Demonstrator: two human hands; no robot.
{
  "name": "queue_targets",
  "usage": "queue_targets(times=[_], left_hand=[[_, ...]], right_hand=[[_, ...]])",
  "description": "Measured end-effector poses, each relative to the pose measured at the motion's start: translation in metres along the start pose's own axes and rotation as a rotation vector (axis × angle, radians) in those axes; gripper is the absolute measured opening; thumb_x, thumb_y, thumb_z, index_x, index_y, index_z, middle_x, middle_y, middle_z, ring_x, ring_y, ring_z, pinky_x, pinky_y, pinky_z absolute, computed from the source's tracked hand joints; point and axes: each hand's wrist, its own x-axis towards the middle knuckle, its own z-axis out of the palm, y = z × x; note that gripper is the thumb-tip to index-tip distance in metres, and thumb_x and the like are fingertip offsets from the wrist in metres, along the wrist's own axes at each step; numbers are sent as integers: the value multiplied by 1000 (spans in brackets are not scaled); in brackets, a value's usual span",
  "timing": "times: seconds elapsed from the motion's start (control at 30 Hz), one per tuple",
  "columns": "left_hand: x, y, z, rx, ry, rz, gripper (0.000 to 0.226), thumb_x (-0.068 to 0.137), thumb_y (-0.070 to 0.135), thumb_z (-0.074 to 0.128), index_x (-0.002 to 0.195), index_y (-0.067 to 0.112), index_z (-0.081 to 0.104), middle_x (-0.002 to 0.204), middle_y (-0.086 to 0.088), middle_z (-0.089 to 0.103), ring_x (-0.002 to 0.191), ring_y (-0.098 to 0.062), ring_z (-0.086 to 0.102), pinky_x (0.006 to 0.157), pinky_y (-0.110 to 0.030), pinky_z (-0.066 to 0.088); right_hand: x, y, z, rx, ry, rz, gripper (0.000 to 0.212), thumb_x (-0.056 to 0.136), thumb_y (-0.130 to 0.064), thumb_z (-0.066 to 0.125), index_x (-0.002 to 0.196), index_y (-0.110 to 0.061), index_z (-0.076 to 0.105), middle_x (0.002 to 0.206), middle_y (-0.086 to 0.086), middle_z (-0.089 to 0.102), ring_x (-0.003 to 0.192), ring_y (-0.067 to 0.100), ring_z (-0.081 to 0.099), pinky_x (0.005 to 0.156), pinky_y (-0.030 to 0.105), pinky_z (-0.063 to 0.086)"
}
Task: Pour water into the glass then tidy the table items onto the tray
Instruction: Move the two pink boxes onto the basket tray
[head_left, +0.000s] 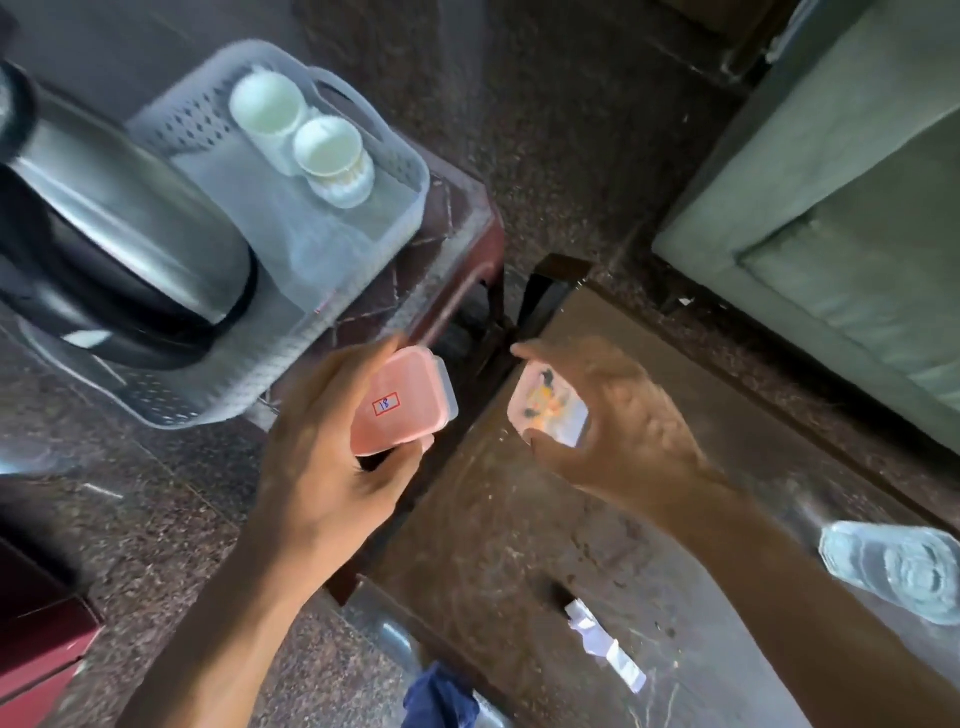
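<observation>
**Two small boxes in hand, tray next**

Nearest: blue cloth (441, 696) at bottom edge, cut off, can't tell what it is. White paper scrap (605, 644) on the brown tabletop (493, 545). Glass (904, 571) stands on the tabletop far right, partly cut by frame edge; blur hides the water level, looks clear, can't confirm fill.

Left hand (322, 452) holds a pink lidded box (402, 408), fingers curled round it, thumb under the near edge; label reads "18". Right hand (623, 431) pinches a second small box with a printed lid (548, 405), thumb below, fingers over the top; print too blurred to read. Both boxes are in the air over the gap between the brown tabletop and the red stool-like stand (467, 260).

Further: white perforated tray (171, 410) sits on the stand, just left of the left hand. In it a steel kettle (119, 234) fills the near-left part, two white cups (301, 135) sit at the far end.

Step in hand, by my read: put the boxes into the tray. Do it well: aim for the bare strip between kettle and cups, left box first, keep lids level, lower past the tray wall, don't knock the cups. The glass is not yet on the tray.

Hard to see: heavy motion blur throughout; kettle top cut off at left; tray's left side hidden behind kettle; green sofa (831, 208) far right.
</observation>
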Motion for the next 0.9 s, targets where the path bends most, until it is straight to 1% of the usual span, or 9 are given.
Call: queue_targets(times=[0.17,0.23,0.33,0.47,0.53,0.63,0.73,0.77,0.9], left_hand=[[23,-10,-44,41,21,-28,82,79,7,91,154,14,60,146,-11,62,134,-23,60,115,-12,40],[29,-11,-57,51,25,-42,80,79,6,90,153,13,60,146,-6,60,134,-25,58,115,-22,46],[33,-16,-71,53,19,-114,85,74,-2,91,152,14,61,140,6,55,130,-28,58,109,-41,54],[41,-22,-78,20,20,-130,80,75,2,84,151,15,61,138,5,57,124,-23,60,107,-36,52],[43,-22,-75,18,-11,-155,82,75,2,84,151,18,60,140,5,55,125,-22,60,107,-32,50],[42,-28,-73,5,-81,-222,82,81,7,83,154,27,55,146,8,50,130,-16,56,107,-22,44],[38,-36,-75,-25,-133,-227,82,83,9,82,156,27,52,148,6,50,130,-13,56,106,-6,37],[38,-37,-75,-34,-138,-223,82,82,9,82,156,27,52,146,7,50,127,-11,56,104,-1,35],[37,-37,-76,-61,-143,-220,80,83,16,81,155,30,53,145,11,51,121,-6,56,102,0,37]], right_hand=[[56,-53,-23,159,158,-76,60,74,-40,73,133,-35,61,128,-6,64,106,15,65,87,40,60],[77,-70,-25,181,191,-105,56,73,-44,69,126,-31,61,120,-11,66,105,16,63,86,32,57],[108,-89,-18,183,225,-77,52,73,-44,75,121,-31,60,108,-18,64,106,18,56,81,11,39],[148,-112,-1,224,266,-51,49,73,-32,91,111,-25,62,105,-16,63,101,16,61,78,19,42],[164,-122,8,240,259,-55,48,72,-30,95,108,-23,64,107,-11,70,97,12,65,78,21,51],[181,-133,21,262,249,-50,48,71,-28,96,107,-21,65,112,-4,73,98,15,68,82,37,62],[196,-140,34,260,248,-60,46,69,-28,97,103,-21,66,108,-5,72,94,13,65,77,11,53],[201,-142,37,254,244,-68,46,69,-28,97,103,-19,67,109,-4,71,94,13,65,76,11,53],[214,-155,51,181,218,-107,46,72,-29,96,105,-17,65,113,3,64,98,23,66,87,43,58]])
